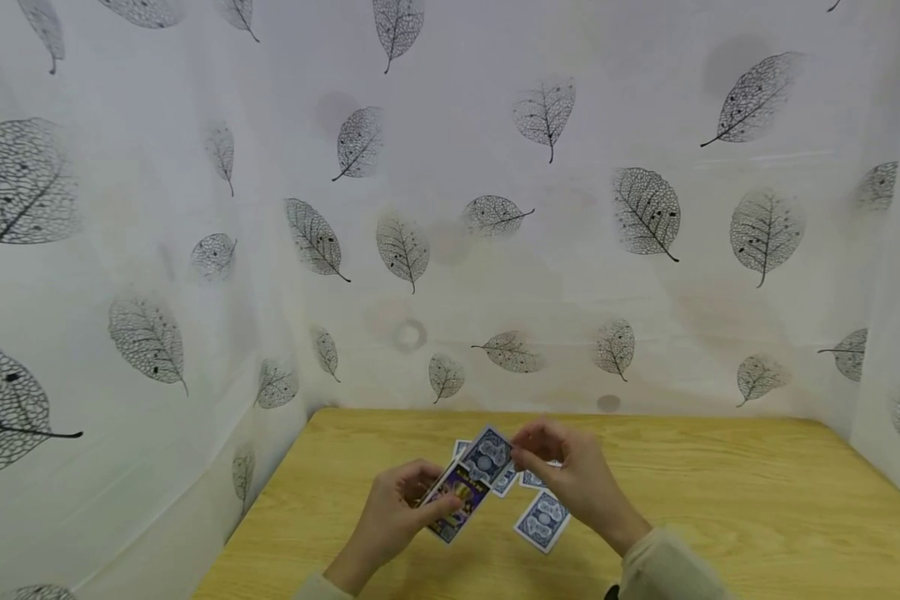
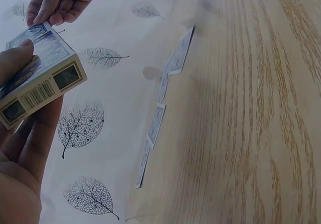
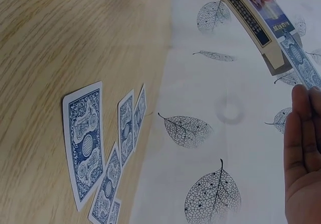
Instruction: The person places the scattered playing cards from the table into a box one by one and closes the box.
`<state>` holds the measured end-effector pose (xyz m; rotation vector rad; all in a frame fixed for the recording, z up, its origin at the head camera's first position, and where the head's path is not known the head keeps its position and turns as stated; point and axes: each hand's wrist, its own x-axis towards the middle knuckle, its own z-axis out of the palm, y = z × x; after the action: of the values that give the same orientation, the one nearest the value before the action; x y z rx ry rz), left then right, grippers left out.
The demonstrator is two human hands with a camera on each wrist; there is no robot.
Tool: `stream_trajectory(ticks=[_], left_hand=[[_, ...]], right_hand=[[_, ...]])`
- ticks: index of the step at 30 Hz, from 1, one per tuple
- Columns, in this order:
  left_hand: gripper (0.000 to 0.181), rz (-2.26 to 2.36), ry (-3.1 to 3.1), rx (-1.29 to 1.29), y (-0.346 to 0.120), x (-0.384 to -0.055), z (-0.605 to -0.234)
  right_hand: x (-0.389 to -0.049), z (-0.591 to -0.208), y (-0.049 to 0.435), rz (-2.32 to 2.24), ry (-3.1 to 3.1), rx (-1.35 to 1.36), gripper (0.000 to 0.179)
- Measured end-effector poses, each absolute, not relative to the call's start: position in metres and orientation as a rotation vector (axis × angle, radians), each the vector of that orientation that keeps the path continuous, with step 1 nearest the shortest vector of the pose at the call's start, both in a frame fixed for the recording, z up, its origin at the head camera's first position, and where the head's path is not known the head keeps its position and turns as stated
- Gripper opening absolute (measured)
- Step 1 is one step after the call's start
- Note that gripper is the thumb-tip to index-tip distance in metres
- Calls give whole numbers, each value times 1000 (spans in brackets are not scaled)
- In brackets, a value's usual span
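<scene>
My left hand (image 1: 390, 510) holds a card box (image 1: 474, 492) with a purple printed front, thumb across that front. A barcode (image 2: 36, 94) shows on the end of the box in the left wrist view. From the far end sticks a playing card (image 1: 486, 457) with a blue patterned back, partly inside the box or against its opening. The fingertips and thumb of my right hand (image 1: 579, 477) pinch this card by its outer corner. Beneath the hands several blue-backed playing cards (image 3: 86, 142) lie on the table, the nearest one (image 1: 543, 521) below my right hand.
The wooden table (image 1: 720, 500) runs back to a white curtain (image 1: 450, 275) printed with dark leaf skeletons, which also hangs along the left and right sides. Some of the lying cards overlap or sit close together past the box.
</scene>
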<state>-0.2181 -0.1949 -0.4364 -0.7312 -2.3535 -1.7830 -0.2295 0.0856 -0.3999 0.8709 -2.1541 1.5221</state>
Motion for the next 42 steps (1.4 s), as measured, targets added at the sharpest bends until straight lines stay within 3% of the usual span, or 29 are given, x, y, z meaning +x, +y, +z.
stream_trajectory(ticks=[42], left_hand=[[19, -1750, -2369, -713, -196, -219, -437]], right_hand=[[-222, -414, 68, 1277, -2303, 1040, 7]])
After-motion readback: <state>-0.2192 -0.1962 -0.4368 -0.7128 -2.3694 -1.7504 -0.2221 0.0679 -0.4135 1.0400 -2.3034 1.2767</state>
